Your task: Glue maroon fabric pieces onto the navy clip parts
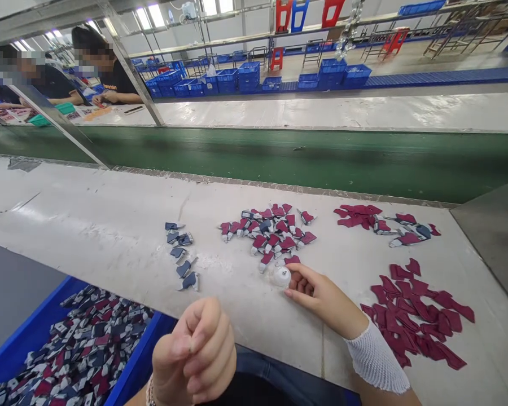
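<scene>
My right hand, with a white mesh sleeve on the wrist, has its thumb and fingers round a small white round container on the white table. My left hand is raised near the table's front edge, fingers curled with thumb against them; anything pinched there is too small to name. Beyond the container lies a pile of maroon and white pieces, with a few navy ones. A short column of navy and white pieces sits to its left. Loose maroon pieces are spread right of my right hand.
A blue bin full of mixed pieces stands at the lower left. A green conveyor belt runs behind the table. Metal posts rise at the left, and a metal panel borders the right. People sit across the belt, upper left.
</scene>
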Available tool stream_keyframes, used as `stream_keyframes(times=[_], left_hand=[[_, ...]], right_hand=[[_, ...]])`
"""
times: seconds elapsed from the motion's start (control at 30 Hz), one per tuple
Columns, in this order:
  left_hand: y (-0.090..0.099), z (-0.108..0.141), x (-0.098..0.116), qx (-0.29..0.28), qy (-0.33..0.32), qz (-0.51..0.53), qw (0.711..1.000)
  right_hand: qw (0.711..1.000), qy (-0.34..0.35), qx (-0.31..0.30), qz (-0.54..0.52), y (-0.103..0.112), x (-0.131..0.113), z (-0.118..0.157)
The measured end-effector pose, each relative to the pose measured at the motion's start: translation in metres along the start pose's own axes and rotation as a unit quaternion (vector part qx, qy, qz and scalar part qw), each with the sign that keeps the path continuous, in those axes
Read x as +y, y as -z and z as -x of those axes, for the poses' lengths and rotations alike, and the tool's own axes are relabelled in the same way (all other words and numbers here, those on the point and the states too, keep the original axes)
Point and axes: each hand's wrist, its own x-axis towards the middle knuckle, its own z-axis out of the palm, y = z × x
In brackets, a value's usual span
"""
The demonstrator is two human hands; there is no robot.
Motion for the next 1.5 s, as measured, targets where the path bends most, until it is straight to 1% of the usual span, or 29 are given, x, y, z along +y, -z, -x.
stream_keyframes(times=[0.07, 0.2, 0.37, 0.47, 0.53, 0.63, 0.7, 0.73, 0.8, 0.9, 1.0, 1.1, 1.2, 1.23, 1.27, 1.3, 1.33, 1.37, 1.4, 1.43, 1.47, 1.5], left_hand=[[-0.001, 0.004, -0.001, -0.004, 0.009, 0.006, 1.0], [-0.001, 0.011, -0.003, 0.004, 0.007, 0.001, 1.0], [0.006, 0.014, -0.005, -0.003, -0.005, 0.007, 1.0], [0.011, 0.017, -0.006, 0.007, -0.011, 0.006, 1.0], [0.014, 0.018, -0.007, 0.015, -0.012, -0.007, 1.0], [0.018, 0.018, -0.007, 0.013, -0.043, -0.03, 0.999], [0.023, 0.017, -0.007, 0.007, -0.048, -0.053, 0.997], [0.027, 0.018, -0.006, 0.014, -0.044, -0.075, 0.996], [0.038, 0.023, -0.005, 0.047, -0.032, -0.153, 0.987], [0.058, 0.036, -0.007, 0.095, -0.023, -0.261, 0.96], [0.073, 0.048, -0.01, 0.123, -0.018, -0.293, 0.948], [0.078, 0.057, -0.01, 0.156, 0.003, -0.338, 0.928], [0.076, 0.059, -0.003, 0.172, 0.039, -0.399, 0.9], [0.075, 0.06, 0.002, 0.178, 0.047, -0.429, 0.884], [0.074, 0.06, 0.009, 0.19, 0.056, -0.479, 0.855], [0.075, 0.06, 0.017, 0.204, 0.06, -0.54, 0.814], [0.077, 0.061, 0.026, 0.223, 0.061, -0.638, 0.734], [0.08, 0.062, 0.036, 0.239, 0.06, -0.732, 0.635], [0.085, 0.064, 0.047, 0.251, 0.043, -0.806, 0.533], [0.092, 0.066, 0.057, 0.258, 0.032, -0.859, 0.442], [0.099, 0.069, 0.066, 0.255, 0.027, -0.894, 0.368], [0.106, 0.072, 0.073, 0.253, 0.028, -0.915, 0.312]], right_hand=[[1.0, -0.001, 0.0, 0.002, 0.0, 0.0, 0.001], [1.0, -0.001, -0.001, 0.004, 0.0, 0.001, 0.001], [1.0, -0.003, 0.0, 0.007, -0.001, 0.0, 0.0], [1.0, -0.005, 0.003, 0.011, 0.0, -0.002, 0.0], [1.0, -0.006, 0.005, 0.014, 0.0, -0.003, 0.0], [1.0, -0.005, 0.008, 0.022, 0.0, -0.006, 0.001], [0.999, -0.004, 0.011, 0.032, -0.003, -0.006, 0.0], [0.999, -0.004, 0.013, 0.039, -0.004, -0.006, 0.0], [0.998, -0.001, 0.019, 0.053, -0.006, -0.005, -0.003], [0.997, 0.002, 0.025, 0.076, -0.005, -0.005, -0.011], [0.996, 0.008, 0.022, 0.09, 0.002, -0.009, -0.02], [0.995, 0.021, 0.018, 0.092, 0.009, -0.014, -0.025], [0.995, 0.022, 0.016, 0.094, 0.011, -0.017, -0.02], [0.995, 0.019, 0.017, 0.095, 0.01, -0.017, -0.016], [0.995, 0.015, 0.021, 0.097, 0.01, -0.016, -0.011], [0.995, 0.01, 0.027, 0.099, 0.009, -0.016, -0.005], [0.994, 0.003, 0.034, 0.1, 0.009, -0.015, 0.001], [0.994, -0.005, 0.043, 0.099, 0.008, -0.014, 0.007], [0.994, -0.014, 0.051, 0.097, 0.008, -0.014, 0.014], [0.994, -0.025, 0.059, 0.092, 0.007, -0.014, 0.02], [0.994, -0.035, 0.065, 0.086, 0.007, -0.014, 0.027], [0.994, -0.042, 0.068, 0.08, 0.006, -0.014, 0.033]])
